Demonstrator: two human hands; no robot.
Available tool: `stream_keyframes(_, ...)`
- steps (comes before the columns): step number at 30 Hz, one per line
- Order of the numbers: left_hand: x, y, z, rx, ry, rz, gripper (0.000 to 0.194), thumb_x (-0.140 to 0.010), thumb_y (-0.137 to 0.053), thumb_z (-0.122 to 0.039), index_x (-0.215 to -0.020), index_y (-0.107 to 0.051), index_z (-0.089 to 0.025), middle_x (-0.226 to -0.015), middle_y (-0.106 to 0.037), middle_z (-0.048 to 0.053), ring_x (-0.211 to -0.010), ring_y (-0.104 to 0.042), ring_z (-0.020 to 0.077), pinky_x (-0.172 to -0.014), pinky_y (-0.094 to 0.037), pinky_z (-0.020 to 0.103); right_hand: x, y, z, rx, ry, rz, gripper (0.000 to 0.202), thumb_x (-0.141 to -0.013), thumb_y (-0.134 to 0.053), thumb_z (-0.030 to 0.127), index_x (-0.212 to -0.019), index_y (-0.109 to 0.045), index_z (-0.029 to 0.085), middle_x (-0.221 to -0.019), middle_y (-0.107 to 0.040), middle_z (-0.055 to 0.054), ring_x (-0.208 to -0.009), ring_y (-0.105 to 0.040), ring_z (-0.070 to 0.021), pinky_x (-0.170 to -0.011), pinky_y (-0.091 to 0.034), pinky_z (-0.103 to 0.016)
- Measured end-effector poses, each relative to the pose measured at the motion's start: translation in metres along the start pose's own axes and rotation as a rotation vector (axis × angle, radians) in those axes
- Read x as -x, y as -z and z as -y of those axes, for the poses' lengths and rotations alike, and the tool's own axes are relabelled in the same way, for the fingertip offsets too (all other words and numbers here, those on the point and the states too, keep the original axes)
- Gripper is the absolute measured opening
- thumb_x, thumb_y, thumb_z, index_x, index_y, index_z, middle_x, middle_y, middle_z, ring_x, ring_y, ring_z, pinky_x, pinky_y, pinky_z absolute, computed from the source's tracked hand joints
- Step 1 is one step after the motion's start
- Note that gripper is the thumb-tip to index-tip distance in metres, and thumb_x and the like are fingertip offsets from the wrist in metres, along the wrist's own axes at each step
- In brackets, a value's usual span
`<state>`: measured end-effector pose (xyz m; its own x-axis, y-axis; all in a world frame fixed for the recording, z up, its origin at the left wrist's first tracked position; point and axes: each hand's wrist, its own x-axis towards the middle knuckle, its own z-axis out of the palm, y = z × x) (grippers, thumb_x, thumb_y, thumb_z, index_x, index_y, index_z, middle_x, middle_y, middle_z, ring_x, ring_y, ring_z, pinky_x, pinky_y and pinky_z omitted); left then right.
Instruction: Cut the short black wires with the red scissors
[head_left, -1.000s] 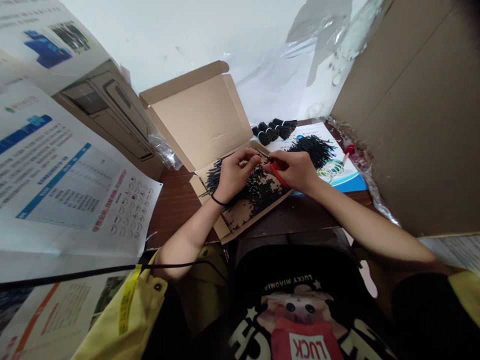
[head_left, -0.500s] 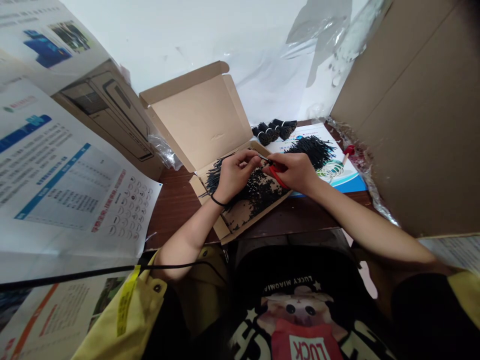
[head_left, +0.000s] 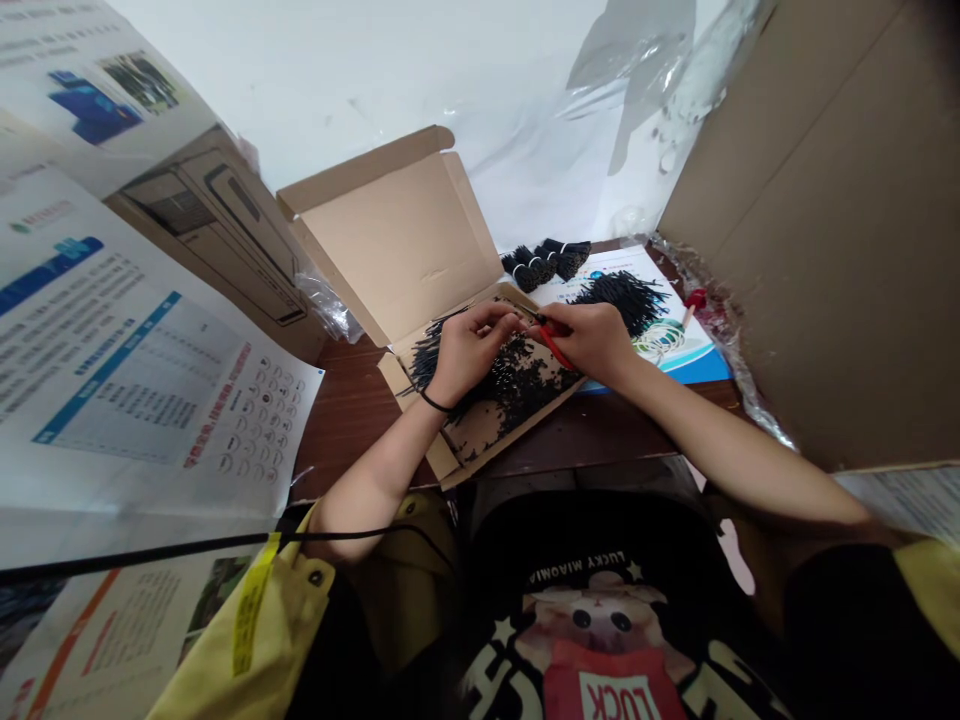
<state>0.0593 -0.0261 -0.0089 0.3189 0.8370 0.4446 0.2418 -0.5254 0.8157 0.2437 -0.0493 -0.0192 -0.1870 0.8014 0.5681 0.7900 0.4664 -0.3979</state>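
Observation:
Over the open cardboard box (head_left: 397, 250), my left hand (head_left: 472, 345) is closed in a pinch; what its fingertips hold is too small to make out. My right hand (head_left: 589, 340) grips red-handled scissors (head_left: 553, 345), whose blades point toward the left fingertips. Thin black strips (head_left: 429, 355) lie in the box's left part, and many short black pieces (head_left: 525, 385) are scattered over its bottom. A loose pile of black strips (head_left: 621, 300) lies on a printed sheet to the right of the box.
Behind the box sit several banded black bundles (head_left: 551, 262). Pale rubber bands (head_left: 664, 340) lie on the blue and white sheet (head_left: 701, 362). Printed papers (head_left: 150, 350) hang at the left, and a large cardboard panel (head_left: 825, 250) stands at the right. A black cable (head_left: 187, 543) crosses the lower left.
The scissors have tilted slightly, with their blades a little higher and showing more. Both hands stay almost where they were; the view has shifted slightly.

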Motion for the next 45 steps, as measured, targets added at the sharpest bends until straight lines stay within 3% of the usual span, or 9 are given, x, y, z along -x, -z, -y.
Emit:
stream_keyframes(11, -0.001, 0.0, -0.003, 0.15, 0.054, -0.038, 0.015, -0.079, -0.067, -0.029, -0.085, -0.065, -0.014, -0.086, -0.072, 0.006, -0.077, -0.067, 0.0111, -0.074, -0.054, 0.026, 0.0, -0.002, 0.001, -0.08, -0.015, 0.001, 0.035, -0.083, -0.056, 0.049, -0.083, -0.069, 0.017, -0.057, -0.056, 0.0, -0.051, -0.044, -0.0102, -0.054, -0.03, -0.025)
stream_keyframes(20, -0.002, 0.001, 0.0, 0.105, 0.069, -0.065, 0.016, -0.073, -0.072, -0.028, -0.079, -0.065, -0.014, -0.075, -0.069, 0.002, -0.069, -0.064, 0.0098, -0.063, -0.05, 0.022, 0.002, -0.006, 0.002, -0.065, -0.021, 0.037, 0.036, -0.08, -0.058, 0.049, -0.091, -0.071, 0.018, -0.061, -0.061, -0.002, -0.054, -0.049, -0.0114, -0.055, -0.034, -0.025)
stream_keyframes(31, -0.003, 0.002, 0.002, 0.016, 0.055, -0.069, 0.015, -0.074, -0.071, -0.029, -0.08, -0.066, -0.016, -0.077, -0.07, 0.002, -0.068, -0.063, 0.0098, -0.064, -0.05, 0.023, 0.002, -0.004, 0.006, 0.051, 0.012, 0.055, 0.034, -0.083, -0.055, 0.048, -0.094, -0.07, 0.02, -0.072, -0.069, -0.004, -0.062, -0.058, -0.0147, -0.058, -0.034, -0.027)
stream_keyframes(40, -0.002, 0.002, 0.005, 0.023, 0.072, -0.03, 0.021, -0.074, -0.071, -0.034, -0.082, -0.067, -0.015, -0.081, -0.071, 0.004, -0.071, -0.066, 0.0118, -0.069, -0.052, 0.026, 0.002, -0.005, -0.003, 0.171, 0.053, 0.035, 0.034, -0.086, -0.051, 0.05, -0.085, -0.071, 0.022, -0.065, -0.065, -0.002, -0.058, -0.054, -0.013, -0.054, -0.028, -0.027)
stream_keyframes(45, -0.001, 0.0, 0.002, 0.197, 0.162, 0.042, 0.025, -0.076, -0.069, -0.037, -0.085, -0.064, -0.014, -0.08, -0.072, 0.006, -0.075, -0.069, 0.0143, -0.076, -0.054, 0.03, 0.002, -0.002, -0.003, 0.102, -0.043, 0.011, 0.033, -0.085, -0.052, 0.049, -0.084, -0.07, 0.022, -0.062, -0.063, -0.001, -0.056, -0.052, -0.0124, -0.053, -0.027, -0.027)
